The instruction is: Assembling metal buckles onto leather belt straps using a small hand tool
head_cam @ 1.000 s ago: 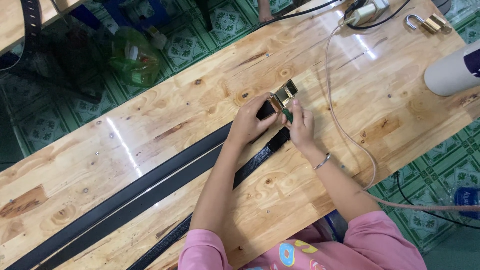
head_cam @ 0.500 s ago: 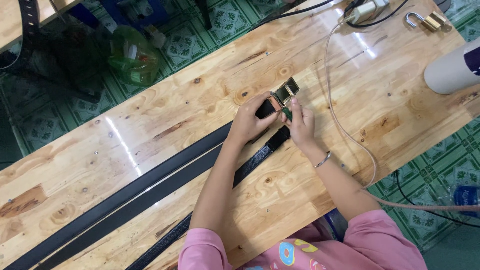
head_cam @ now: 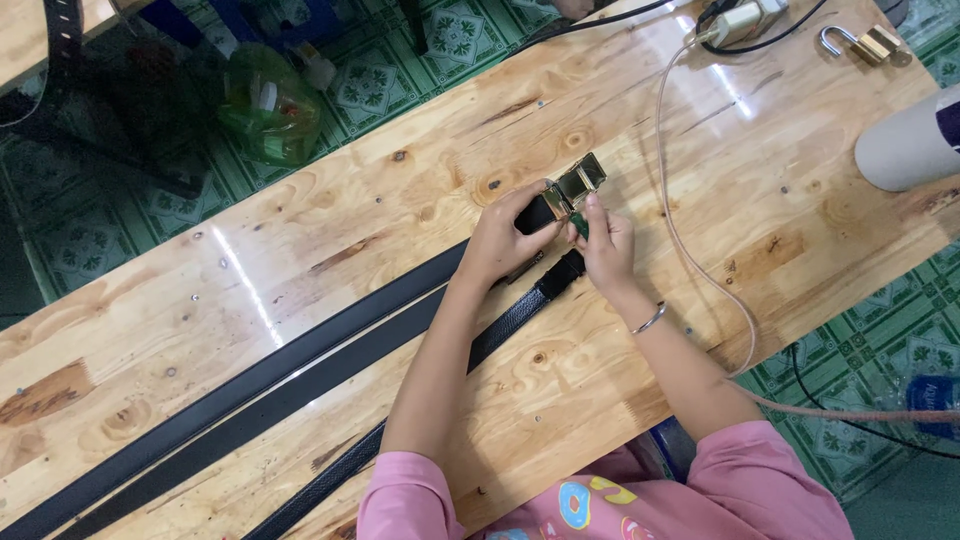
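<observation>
Where fingers pinch it, gold buckle (head_cam: 578, 183) gleams.

Your left hand (head_cam: 498, 243) bare, no ring or glove visible. Your right hand (head_cam: 604, 243) bare too; thin silver bangle (head_cam: 649, 319) circles your right wrist. Forearms uncovered up to short pink sleeves (head_cam: 400, 503). Your pink top (head_cam: 590, 505) carries cartoon print: blue ring shape, yellow and orange patches on front. No watch visible.

Left hand (head_cam: 497, 243) and right hand (head_cam: 604, 243) close together, fingers curled, forearms outstretched.
</observation>
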